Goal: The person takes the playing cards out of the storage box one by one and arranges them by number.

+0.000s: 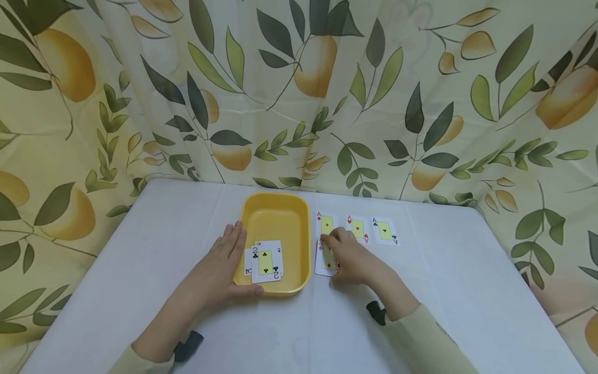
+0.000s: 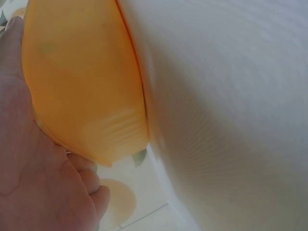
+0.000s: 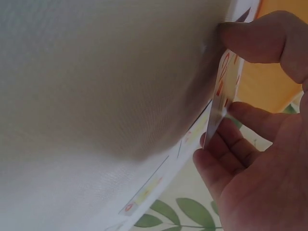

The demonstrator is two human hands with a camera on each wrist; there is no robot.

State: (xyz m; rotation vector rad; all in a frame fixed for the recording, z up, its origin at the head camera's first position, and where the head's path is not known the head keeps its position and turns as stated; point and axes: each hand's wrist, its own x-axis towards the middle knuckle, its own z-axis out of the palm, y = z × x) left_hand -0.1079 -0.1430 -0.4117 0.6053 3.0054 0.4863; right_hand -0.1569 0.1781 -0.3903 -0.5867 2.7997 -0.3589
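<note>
My left hand (image 1: pixel 217 265) rests along the left side of a yellow plastic tray (image 1: pixel 303 244), fingers straight at the rim and thumb at the near corner. Inside the tray lie several overlapping playing cards, a two of clubs (image 1: pixel 265 262) on top. To the tray's right, my right hand (image 1: pixel 352 257) holds a playing card (image 1: pixel 328 262) with red diamonds, partly covered by the fingers. The right wrist view shows that card (image 3: pixel 222 91) tilted on edge between thumb and fingers. Just beyond it lies the ace of diamonds (image 1: pixel 327 222).
An ace of hearts (image 1: pixel 357 228) and an ace of clubs (image 1: pixel 385 230) lie right of the ace of diamonds. Everything stands on a white-covered table (image 1: pixel 467 291). A fruit-patterned curtain (image 1: pixel 299 104) hangs behind the table's far edge.
</note>
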